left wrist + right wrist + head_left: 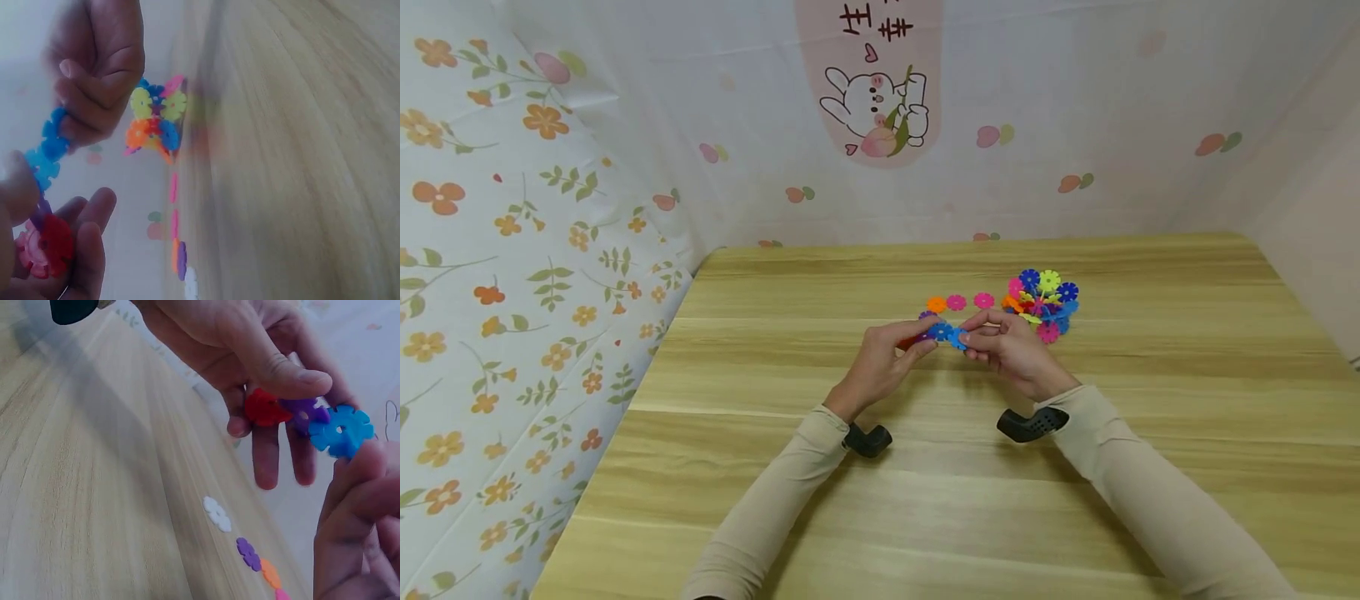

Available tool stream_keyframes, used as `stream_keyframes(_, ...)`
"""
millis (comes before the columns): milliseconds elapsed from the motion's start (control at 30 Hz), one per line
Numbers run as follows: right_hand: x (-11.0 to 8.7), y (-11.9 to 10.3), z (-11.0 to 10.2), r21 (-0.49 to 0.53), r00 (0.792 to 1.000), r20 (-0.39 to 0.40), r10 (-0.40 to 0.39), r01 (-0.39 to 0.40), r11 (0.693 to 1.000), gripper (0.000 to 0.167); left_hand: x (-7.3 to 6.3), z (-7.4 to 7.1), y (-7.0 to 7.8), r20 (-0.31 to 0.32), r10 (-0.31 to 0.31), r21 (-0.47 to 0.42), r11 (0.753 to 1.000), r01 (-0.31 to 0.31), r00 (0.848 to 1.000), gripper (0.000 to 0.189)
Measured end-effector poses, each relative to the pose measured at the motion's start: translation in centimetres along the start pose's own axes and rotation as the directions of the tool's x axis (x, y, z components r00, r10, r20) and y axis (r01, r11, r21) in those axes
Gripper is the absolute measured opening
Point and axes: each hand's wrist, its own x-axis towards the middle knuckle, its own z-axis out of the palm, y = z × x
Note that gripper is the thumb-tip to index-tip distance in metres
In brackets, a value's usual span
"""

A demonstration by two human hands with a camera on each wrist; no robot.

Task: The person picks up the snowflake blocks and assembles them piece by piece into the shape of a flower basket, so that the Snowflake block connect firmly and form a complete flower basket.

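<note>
My left hand (883,354) pinches a short chain of flower-shaped snowflake discs above the table. In the right wrist view the chain runs from a red disc (265,407) through a purple disc (303,415) to a blue disc (340,434). A pinkish disc (31,253) shows beside the red one in the left wrist view. At the chain's blue end, my right hand (1018,350) pinches another blue disc (55,140) between thumb and fingers. The two blue discs touch; fingertips partly cover how they join.
Beyond my right hand stands a multicoloured cluster of discs (1037,307). Loose discs lie in a row behind the hands: two pink (983,300), one orange (936,305), one purple (248,554) and one white (217,514). A printed cloth (737,183) hangs behind the wooden table (925,508).
</note>
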Motion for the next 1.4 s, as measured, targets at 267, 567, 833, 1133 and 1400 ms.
stream_keyframes(267, 0.4, 0.3, 0.5, -0.012, 1.000, -0.021, 0.012, -0.012, 1.000, 0.014, -0.4, -0.1, -0.2, 0.015, -0.022, -0.025, 0.999, 0.023, 1.000, 0.040)
stream_keyframes(567, 1.6, 0.3, -0.6, -0.243, 1.000, -0.016, 0.005, -0.009, 0.970, 0.030, -0.6, -1.2, -0.7, 0.015, -0.086, -0.055, 0.995, 0.087, 0.996, 0.033)
stream_keyframes(833, 5.5, 0.0, -0.4, -0.893, 0.977, 0.020, -0.211, 0.113, 0.435, 0.024, -1.1, -1.5, -0.9, 0.048, -0.133, -0.125, 0.983, 0.138, 0.990, 0.031)
stream_keyframes(1133, 8.2, 0.5, -0.1, -0.998, 0.960, -0.032, -0.277, -0.014, 0.068, 0.024, -1.4, -1.6, -0.4, 0.093, -0.142, -0.054, 0.988, 0.147, 0.986, 0.032)
stream_keyframes(1400, 7.9, -0.2, -0.3, -0.990, 0.969, -0.015, -0.247, 0.021, 0.142, 0.012, -1.2, -1.7, -0.4, 0.088, -0.131, -0.061, 0.989, 0.136, 0.987, 0.030)
